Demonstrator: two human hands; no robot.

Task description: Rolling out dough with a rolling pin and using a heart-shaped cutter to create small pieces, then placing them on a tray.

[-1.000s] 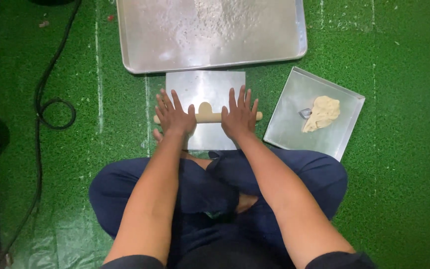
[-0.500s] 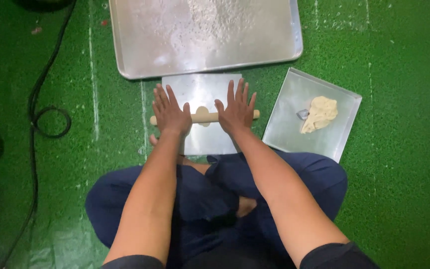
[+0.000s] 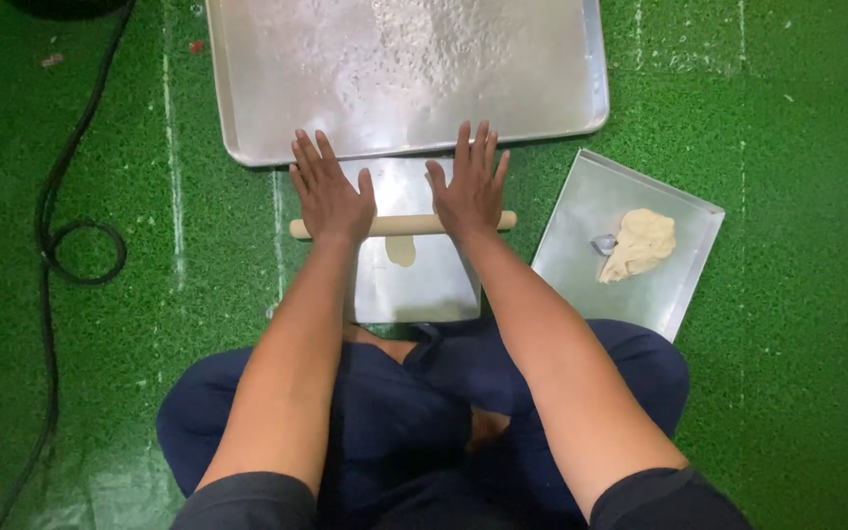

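Both palms lie flat and open on the pin (image 3: 402, 225), left hand (image 3: 331, 196) and right hand (image 3: 470, 191) equally near, clasping nothing. The pin's long axis runs crosswise under them; the dough (image 3: 400, 250) sits just behind it on the sheet (image 3: 424, 290).

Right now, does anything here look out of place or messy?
Nothing looks damaged. The small tray holding the dough lump sits askew on the green mat, and flour is scattered over the large tray.
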